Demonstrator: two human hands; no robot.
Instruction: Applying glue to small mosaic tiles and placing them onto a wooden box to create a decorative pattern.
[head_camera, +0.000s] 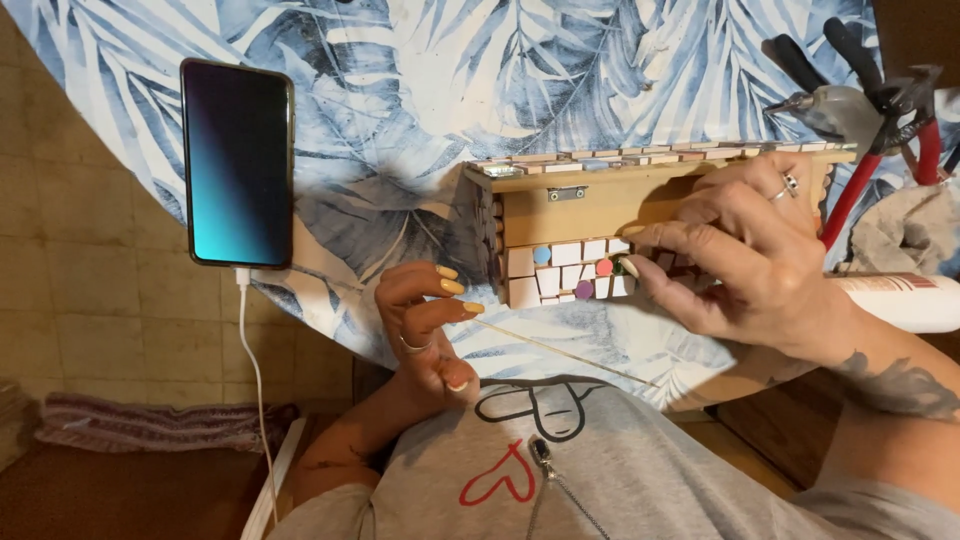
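- The wooden box (600, 195) stands on the table (420, 90), a little to the right of the middle of the view, on a cloth with blue and white leaves.
- The side of the box that faces the person carries small white square tiles (565, 255) and some round coloured pieces: 1 blue, 1 red and 1 purple.
- The lid of the box is also covered with a row of small tiles, and a small metal hinge sits under it.
- The right hand (750, 250) lies over the right part of the box, at 3 o'clock from its centre. Its fingers (665, 235) are bent and press on the tiled side, near the red round piece; they touch the box but do not close around it.
- The left hand (430, 320) is at 8 o'clock from the box, just beside its lower left corner. Its fingers (450, 288) are half curled and relaxed, with yellow nails, and I cannot see that they grasp anything.
- A thin wooden stick (560, 352) lies on the table edge from the left hand toward 4 o'clock.
- A phone (238, 162) lies at 9 o'clock from the box, well apart, with a white cable (255, 380) that hangs down from it.
- Pliers with red handles (880, 150) lie at 2 o'clock from the box, near the right edge.
- A white bottle (900, 300) lies at 4 o'clock, behind the right wrist.
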